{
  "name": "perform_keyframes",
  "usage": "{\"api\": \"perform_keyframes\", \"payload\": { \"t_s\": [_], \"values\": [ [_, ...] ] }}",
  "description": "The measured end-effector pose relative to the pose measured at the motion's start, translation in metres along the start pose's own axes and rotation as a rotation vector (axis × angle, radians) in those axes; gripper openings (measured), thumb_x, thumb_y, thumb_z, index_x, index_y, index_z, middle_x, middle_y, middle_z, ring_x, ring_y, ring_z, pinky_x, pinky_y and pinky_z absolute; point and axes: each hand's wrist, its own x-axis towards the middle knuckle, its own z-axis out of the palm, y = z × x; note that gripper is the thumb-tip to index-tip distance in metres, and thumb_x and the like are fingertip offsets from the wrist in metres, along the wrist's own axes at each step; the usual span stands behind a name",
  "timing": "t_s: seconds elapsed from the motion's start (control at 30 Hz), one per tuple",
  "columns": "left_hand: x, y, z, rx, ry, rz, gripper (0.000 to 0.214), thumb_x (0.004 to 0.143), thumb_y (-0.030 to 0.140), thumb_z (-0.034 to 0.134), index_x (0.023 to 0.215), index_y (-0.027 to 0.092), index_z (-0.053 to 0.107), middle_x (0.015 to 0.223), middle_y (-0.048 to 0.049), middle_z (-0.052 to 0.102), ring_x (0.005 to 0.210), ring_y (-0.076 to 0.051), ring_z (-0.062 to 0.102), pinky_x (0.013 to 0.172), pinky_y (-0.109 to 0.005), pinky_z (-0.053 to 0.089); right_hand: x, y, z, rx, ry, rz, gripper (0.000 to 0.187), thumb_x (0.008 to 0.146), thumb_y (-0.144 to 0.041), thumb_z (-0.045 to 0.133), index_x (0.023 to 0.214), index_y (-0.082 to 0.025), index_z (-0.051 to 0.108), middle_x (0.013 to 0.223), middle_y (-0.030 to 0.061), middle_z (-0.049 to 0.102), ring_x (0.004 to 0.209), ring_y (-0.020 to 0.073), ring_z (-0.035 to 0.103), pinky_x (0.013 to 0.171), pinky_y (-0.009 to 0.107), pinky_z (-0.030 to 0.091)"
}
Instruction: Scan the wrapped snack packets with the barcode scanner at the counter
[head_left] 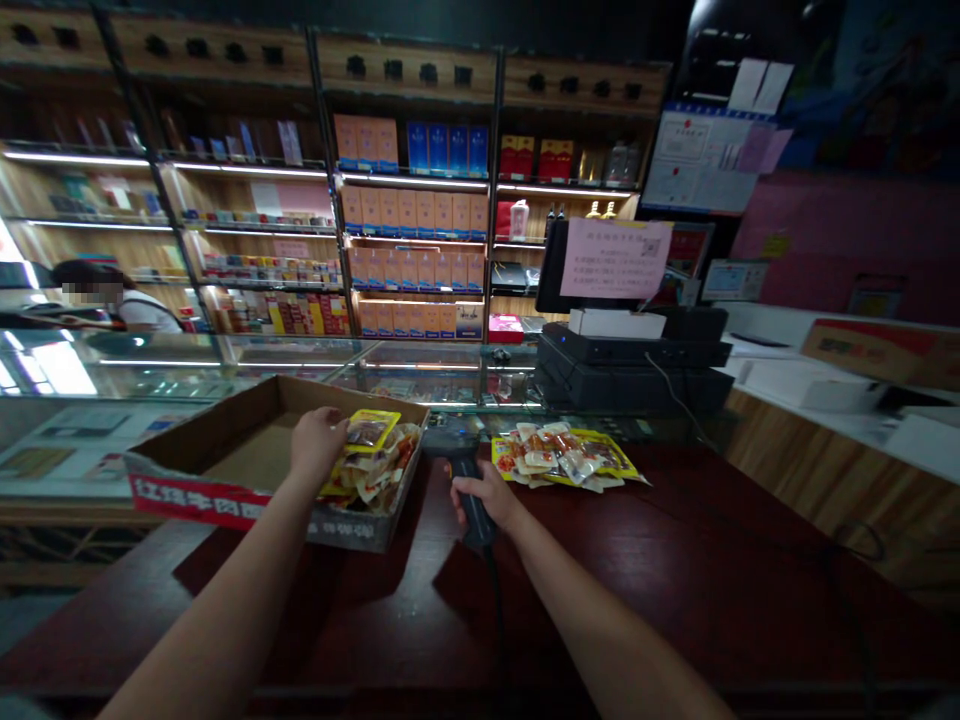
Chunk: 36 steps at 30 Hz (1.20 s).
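Note:
My right hand (484, 497) is wrapped around the handle of a dark barcode scanner (469, 480), its head pointing left toward the box. A cable runs down from the handle. My left hand (319, 443) is over the open cardboard box (225, 494), its fingers closed on the edge of a yellow snack packet (371, 430) with a clear window. Under that packet, more snack packets (375, 475) fill the box's right end, while bare cardboard shows at its left. Right of the scanner lies a pile of snack packets (559, 455), yellow and white.
The dark red table (600, 570) carries the box and pile. Behind it are a glass display counter (300, 350) and a monitor (551, 265) with a pink notice on its back, above black boxes (630, 365). Boxed goods line the back shelves. A person (120, 300) is at far left.

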Motion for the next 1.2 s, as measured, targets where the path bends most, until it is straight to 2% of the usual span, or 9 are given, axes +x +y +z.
{"api": "perform_keyframes", "payload": {
  "t_s": [0.1,0.17,0.3,0.37,0.47,0.67,0.8,1.0,1.2],
  "values": [
    [-0.013,0.020,0.007,-0.086,0.212,0.151,0.030,0.073,0.031,0.053,0.096,0.015,0.064,0.108,-0.0146,0.061,0.106,-0.029,0.054,0.093,-0.040,0.042,-0.004,-0.002,-0.005,0.005,0.016,0.006,0.038,0.061,-0.035,0.068,0.091,-0.015,0.054,0.050,-0.0036,0.060,0.035,0.0133,0.055,0.033,0.022,0.043],
    [-0.028,0.042,0.016,-0.204,0.232,0.273,0.026,0.075,0.030,0.052,0.094,0.016,0.063,0.108,-0.0124,0.059,0.106,-0.026,0.054,0.094,-0.040,0.041,-0.007,-0.002,-0.010,0.010,0.038,0.000,0.038,0.062,-0.035,0.068,0.091,-0.015,0.055,0.050,-0.0038,0.060,0.035,0.0128,0.055,0.033,0.022,0.044],
    [-0.069,0.089,0.055,-0.391,-0.051,0.403,0.014,0.076,0.026,0.053,0.082,0.018,0.062,0.092,-0.0075,0.064,0.089,-0.021,0.059,0.084,-0.034,0.045,-0.016,-0.001,-0.026,0.014,0.097,-0.023,0.036,0.064,-0.036,0.068,0.090,-0.015,0.055,0.051,-0.0044,0.060,0.035,0.0115,0.054,0.035,0.021,0.044],
    [-0.091,0.106,0.082,-0.399,-0.250,0.363,0.011,0.075,0.020,0.052,0.077,0.017,0.063,0.081,-0.0054,0.065,0.080,-0.018,0.059,0.076,-0.030,0.045,-0.024,0.000,-0.039,0.012,0.138,-0.041,0.035,0.064,-0.036,0.068,0.088,-0.015,0.054,0.051,-0.0042,0.060,0.035,0.0114,0.055,0.035,0.021,0.044],
    [-0.117,0.127,0.122,-0.375,-0.425,0.308,0.013,0.077,0.022,0.053,0.074,0.016,0.064,0.075,-0.0047,0.065,0.072,-0.016,0.058,0.069,-0.026,0.041,-0.038,0.002,-0.066,0.015,0.212,-0.073,0.031,0.063,-0.037,0.068,0.081,-0.016,0.053,0.050,-0.0037,0.060,0.034,0.0116,0.054,0.033,0.020,0.043],
    [-0.136,0.175,0.172,-0.258,-0.495,0.272,0.030,0.082,0.036,0.052,0.069,0.014,0.066,0.076,-0.0090,0.066,0.074,-0.017,0.059,0.065,-0.025,0.036,-0.073,0.005,-0.128,0.027,0.410,-0.139,0.029,0.065,-0.038,0.068,0.076,-0.017,0.052,0.051,-0.0029,0.060,0.033,0.0111,0.053,0.032,0.020,0.041],
    [-0.139,0.204,0.191,-0.215,-0.577,0.187,0.040,0.084,0.045,0.047,0.064,0.014,0.064,0.072,-0.0109,0.065,0.070,-0.018,0.060,0.060,-0.025,0.035,-0.083,0.011,-0.149,0.062,0.471,-0.183,0.036,0.067,-0.039,0.067,0.091,-0.016,0.054,0.052,-0.0037,0.060,0.033,0.0119,0.053,0.033,0.021,0.041],
    [-0.136,0.211,0.213,-0.396,-0.587,0.000,0.030,0.068,0.036,0.066,0.049,0.017,0.053,0.057,-0.0061,0.059,0.062,-0.018,0.058,0.056,-0.026,0.036,-0.082,0.012,-0.149,0.041,0.468,-0.177,0.037,0.067,-0.038,0.067,0.092,-0.015,0.054,0.052,-0.0040,0.060,0.033,0.0118,0.053,0.033,0.021,0.040],
    [-0.126,0.175,0.203,-0.788,-0.446,-0.194,0.023,0.064,0.033,0.065,0.057,0.017,0.049,0.055,0.0010,0.055,0.055,-0.013,0.054,0.053,-0.023,0.041,-0.082,0.008,-0.145,0.054,0.469,-0.174,0.034,0.066,-0.038,0.067,0.088,-0.016,0.053,0.052,-0.0036,0.060,0.034,0.0119,0.053,0.032,0.020,0.040]
  ]
}}
